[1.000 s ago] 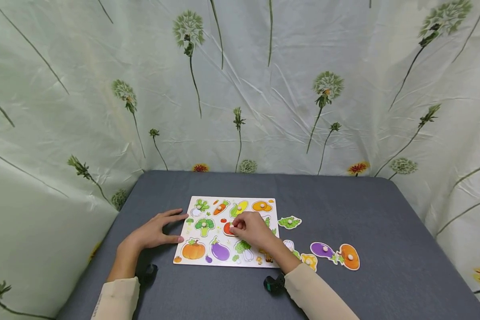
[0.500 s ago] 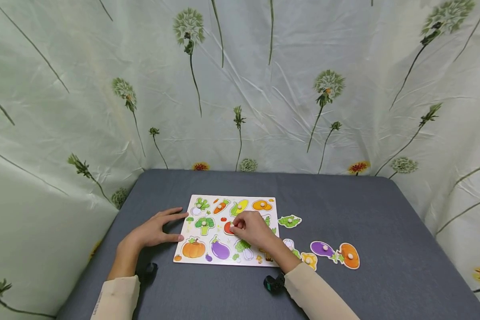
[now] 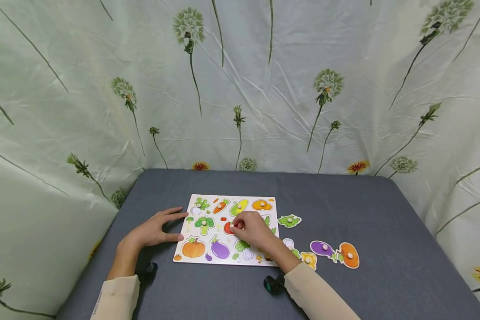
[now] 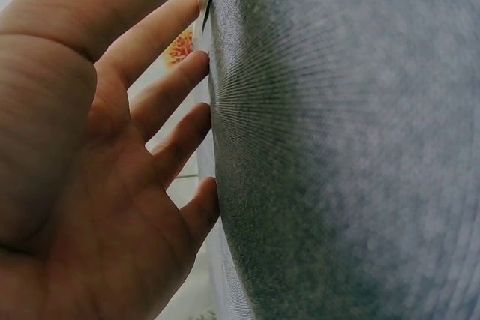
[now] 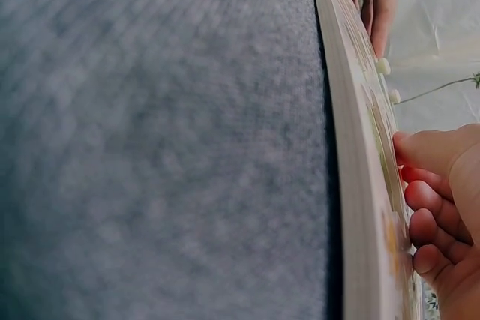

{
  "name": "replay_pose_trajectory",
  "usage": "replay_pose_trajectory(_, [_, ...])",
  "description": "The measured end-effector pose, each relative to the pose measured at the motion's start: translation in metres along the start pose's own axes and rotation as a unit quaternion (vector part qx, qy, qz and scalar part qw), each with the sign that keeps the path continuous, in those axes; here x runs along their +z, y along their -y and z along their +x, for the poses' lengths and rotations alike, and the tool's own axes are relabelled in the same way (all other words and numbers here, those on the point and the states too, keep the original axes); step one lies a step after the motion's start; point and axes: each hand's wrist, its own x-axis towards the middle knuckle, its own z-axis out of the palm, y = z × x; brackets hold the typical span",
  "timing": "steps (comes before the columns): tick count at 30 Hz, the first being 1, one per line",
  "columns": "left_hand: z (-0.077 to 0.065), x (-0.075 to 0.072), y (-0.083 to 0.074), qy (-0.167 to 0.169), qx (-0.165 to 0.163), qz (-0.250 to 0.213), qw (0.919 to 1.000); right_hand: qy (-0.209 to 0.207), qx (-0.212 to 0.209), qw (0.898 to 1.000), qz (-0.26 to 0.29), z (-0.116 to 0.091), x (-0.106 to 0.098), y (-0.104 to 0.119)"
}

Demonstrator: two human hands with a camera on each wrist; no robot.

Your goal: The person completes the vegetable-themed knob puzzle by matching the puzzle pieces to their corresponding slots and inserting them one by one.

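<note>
On the table lies a white vegetable puzzle board (image 3: 229, 262). My right hand (image 3: 255, 229) pinches the small knob of a red tomato piece (image 3: 227, 228), which lies at the board's middle; the curled fingers hide part of it. Seen from the right wrist, the thumb and fingers come right down to the board's face. My left hand (image 3: 154, 229) spreads its straight fingers, with thumb and fingertips at the board's left edge. Knobbed broccoli (image 3: 204, 225), carrot (image 3: 221, 206) and corn (image 3: 239, 207) pieces sit in the board. Its bottom row shows a pumpkin and an eggplant picture without knobs.
Right of the board lie loose knobbed pieces: a leafy green one (image 3: 290, 221), a white-and-green one (image 3: 289, 244) partly behind the right wrist, a yellow one (image 3: 309, 260), an eggplant (image 3: 322, 249) and a pumpkin (image 3: 350, 255). A flowered curtain (image 3: 264, 111) hangs behind the table.
Both hands keep their places. The tomato piece looks slightly flatter on the board than a second ago; otherwise the view has only shifted a little.
</note>
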Motion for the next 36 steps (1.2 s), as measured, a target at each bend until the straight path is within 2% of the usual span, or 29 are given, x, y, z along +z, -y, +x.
replay_pose_trajectory(15, [0.000, -0.001, -0.001, 0.001, 0.004, 0.000, 1.0000, -0.010, -0.010, 1.000, 0.015, -0.004, -0.001, -0.003])
replay_pose_trajectory(22, [0.001, -0.001, 0.001, 0.003, 0.000, 0.003, 1.0000, -0.024, -0.011, 0.999, 0.022, -0.009, -0.012, 0.000])
replay_pose_trajectory(36, [0.000, -0.001, 0.000, 0.007, 0.000, -0.001, 1.0000, -0.089, -0.027, 0.995, -0.032, -0.021, -0.042, -0.014])
